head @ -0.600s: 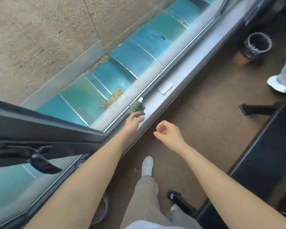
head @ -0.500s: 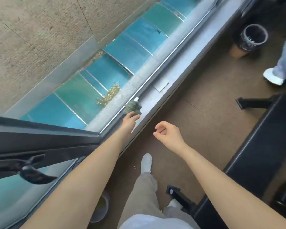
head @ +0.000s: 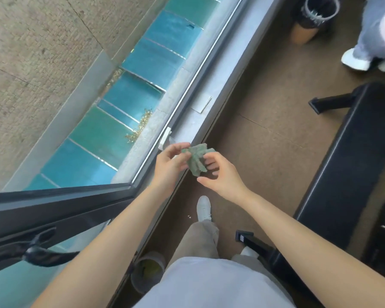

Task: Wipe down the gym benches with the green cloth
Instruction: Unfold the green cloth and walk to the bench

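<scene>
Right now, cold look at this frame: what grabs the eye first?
Both hands meet mid-frame over the window sill, left hand and right hand pinching a crumpled green cloth. Left is teal glass roofing outside; right, a black bench on brown floor.

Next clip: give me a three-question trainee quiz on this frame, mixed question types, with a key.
1. True or false: the green cloth is lying on the window sill.
2. Multiple choice: which hands touch the cloth? A) left hand only B) right hand only C) both
3. Short answer: on which side of the person does the black bench stand?

Key:
1. False. It is held up between the hands, off the sill.
2. C. Fingers of both hands have a grip on the cloth.
3. On the person's right, with brown floor between it and the sill; nothing is wiping it yet.
</scene>
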